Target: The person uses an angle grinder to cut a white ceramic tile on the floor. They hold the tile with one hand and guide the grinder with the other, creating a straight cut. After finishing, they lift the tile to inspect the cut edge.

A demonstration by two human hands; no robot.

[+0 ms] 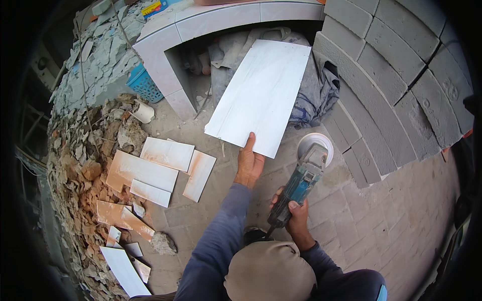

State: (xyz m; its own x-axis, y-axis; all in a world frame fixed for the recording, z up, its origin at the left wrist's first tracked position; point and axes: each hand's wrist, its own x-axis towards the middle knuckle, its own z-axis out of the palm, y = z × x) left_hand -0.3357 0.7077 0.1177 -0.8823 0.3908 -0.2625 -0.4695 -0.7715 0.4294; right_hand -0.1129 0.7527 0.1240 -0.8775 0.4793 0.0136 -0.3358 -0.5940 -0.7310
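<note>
My left hand [250,163] grips the near edge of a long white tile [261,95], thumb on top and fingers underneath. The tile slants away from me, its far part over grey cloth sacking [314,95]. In my right hand [296,213] is a teal and black angle grinder [299,185], the fingers wrapped round its body. Its head points away from me, and a round white disc shape [321,143] shows at that end; whether it is the grinder's disc or something below, I cannot tell. The grinder is apart from the tile, to its near right.
Cut tile pieces [143,170] lie at the left beside a rubble heap [90,175]. Grey blocks [401,95] are stacked at the right. A tiled ledge [216,25] spans the far side, with a blue basket [144,84] beside it. Paving [351,215] covers the ground.
</note>
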